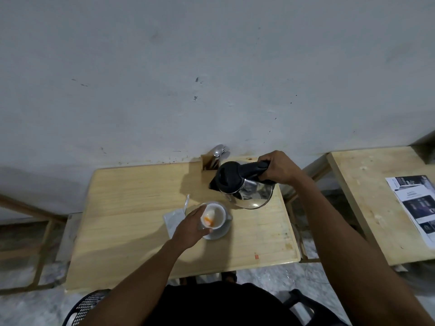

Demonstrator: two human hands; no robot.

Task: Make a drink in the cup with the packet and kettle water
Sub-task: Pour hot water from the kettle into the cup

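A white cup (217,216) stands on a white saucer (222,232) in the middle of the wooden table (131,227). Orange powder lies inside the cup. My left hand (191,228) grips the cup's left rim. A steel kettle (249,192) with a black lid and handle hangs tilted above the table, just right of and behind the cup, spout toward the cup. My right hand (277,168) is closed around the kettle's handle. An opened silvery packet (174,220) lies flat left of the saucer, partly under my left hand. No water stream is visible.
A wooden cutlery holder (209,163) with spoons (220,150) stands at the table's back edge by the wall. A white spoon (187,201) lies behind the packet. A second wooden table (376,203) with a printed sheet (416,205) is to the right. A black chair edge (87,307) is near me.
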